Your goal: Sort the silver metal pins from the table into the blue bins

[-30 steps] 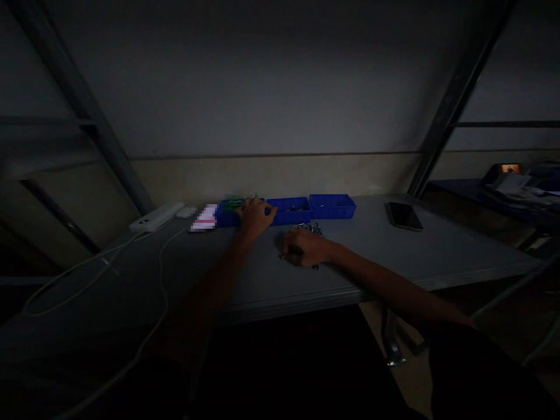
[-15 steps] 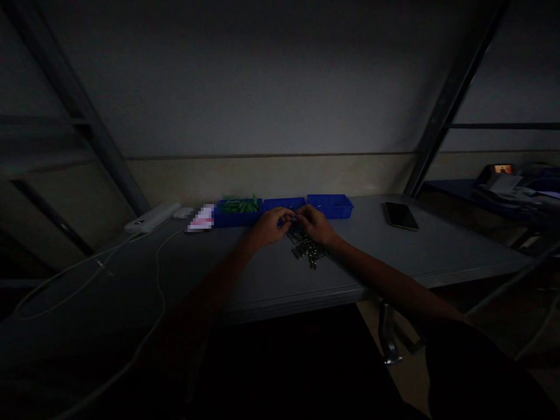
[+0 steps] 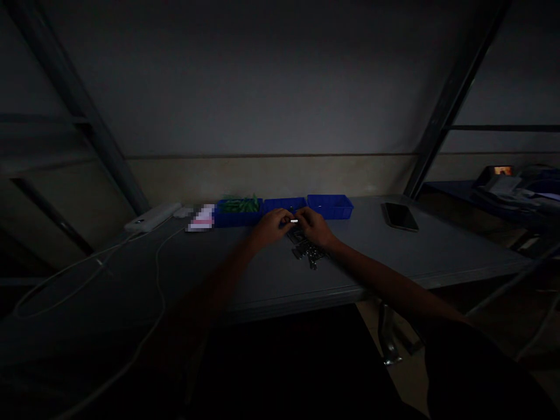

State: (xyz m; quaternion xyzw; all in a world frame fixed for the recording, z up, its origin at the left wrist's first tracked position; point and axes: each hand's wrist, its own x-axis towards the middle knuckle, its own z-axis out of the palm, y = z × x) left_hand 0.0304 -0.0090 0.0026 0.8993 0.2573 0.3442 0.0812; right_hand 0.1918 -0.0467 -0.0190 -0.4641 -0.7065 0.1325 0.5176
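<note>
My left hand [image 3: 272,227] and my right hand [image 3: 315,227] meet fingertip to fingertip over the grey table. Between them they pinch a small shiny metal piece [image 3: 294,221], whose ends are hidden by the fingers. Just below my right hand lies a pile of small metal parts [image 3: 310,254]. Behind the hands stand three blue bins in a row: the left bin [image 3: 238,220] holds green pieces [image 3: 240,205], the middle bin [image 3: 280,203] is partly covered by my hands, and the right bin [image 3: 332,211] shows little inside.
A dark phone [image 3: 401,216] lies at the right of the table [image 3: 262,280]. At the left are a white device [image 3: 153,217] with a cable [image 3: 158,274] and a blurred pink and white item [image 3: 202,218]. Metal posts rise on both sides.
The metal piece between my fingers now shows a bright glint. Both hands have barely shifted, and the pile looks the same.
</note>
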